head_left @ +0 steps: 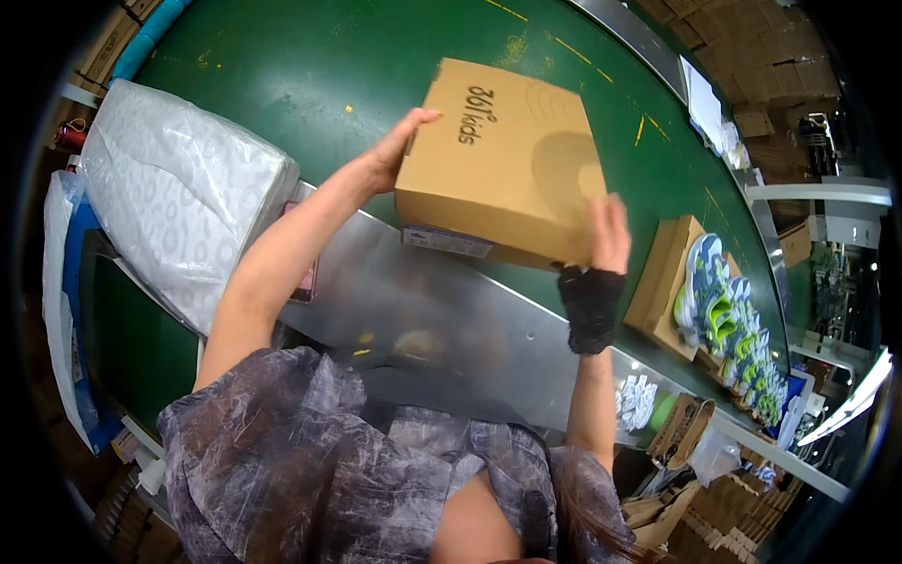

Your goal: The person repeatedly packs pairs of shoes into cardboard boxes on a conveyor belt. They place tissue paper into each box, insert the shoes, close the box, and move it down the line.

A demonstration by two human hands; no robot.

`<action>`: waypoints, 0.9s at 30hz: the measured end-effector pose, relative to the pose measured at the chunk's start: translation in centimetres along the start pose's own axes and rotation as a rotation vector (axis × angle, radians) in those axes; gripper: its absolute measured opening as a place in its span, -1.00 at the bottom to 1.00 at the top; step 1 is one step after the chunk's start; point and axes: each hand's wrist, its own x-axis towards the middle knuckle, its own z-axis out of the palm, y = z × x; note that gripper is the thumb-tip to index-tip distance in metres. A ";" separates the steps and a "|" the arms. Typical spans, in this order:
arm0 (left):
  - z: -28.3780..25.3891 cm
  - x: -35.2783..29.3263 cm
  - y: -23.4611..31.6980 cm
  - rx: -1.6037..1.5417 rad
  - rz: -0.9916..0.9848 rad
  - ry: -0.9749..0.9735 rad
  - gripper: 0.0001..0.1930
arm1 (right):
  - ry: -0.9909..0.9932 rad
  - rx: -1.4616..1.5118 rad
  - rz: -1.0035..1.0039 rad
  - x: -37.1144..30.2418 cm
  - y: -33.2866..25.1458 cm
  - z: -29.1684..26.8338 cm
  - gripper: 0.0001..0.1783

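Observation:
A closed brown cardboard shoebox (pixel 503 155) is between my hands over the near edge of the green belt. Dark print marks its lid, and a label shows on its near side. My left hand (pixel 393 150) grips the box's left side, with the thumb along the lid's edge and the other fingers hidden. On the near right corner is my right hand (pixel 601 246), in a black fingerless glove (pixel 592 305). Its fingers lie against the box's right side and are slightly blurred.
White patterned paper sheets (pixel 178 188) in clear plastic lie at left, beside a partly hidden phone (pixel 306 282). At right, an open box (pixel 662 282) stands by a row of blue-and-green sports shoes (pixel 719 301). A metal ledge (pixel 423 310) runs before me; papers (pixel 703 103) rest on the far rail.

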 end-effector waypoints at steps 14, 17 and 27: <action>-7.1 -34.4 0.1 -0.068 1.064 0.625 -0.64 | -0.243 0.257 0.316 -18.1 2.2 6.4 -0.49; -7.4 -39.2 -3.1 -0.420 1.082 0.990 -0.41 | -0.237 0.323 0.412 -24.4 3.4 7.7 -0.50; -10.1 -26.6 -11.8 -0.493 0.294 0.533 -0.68 | 0.006 0.397 0.573 -29.8 5.0 7.8 -0.61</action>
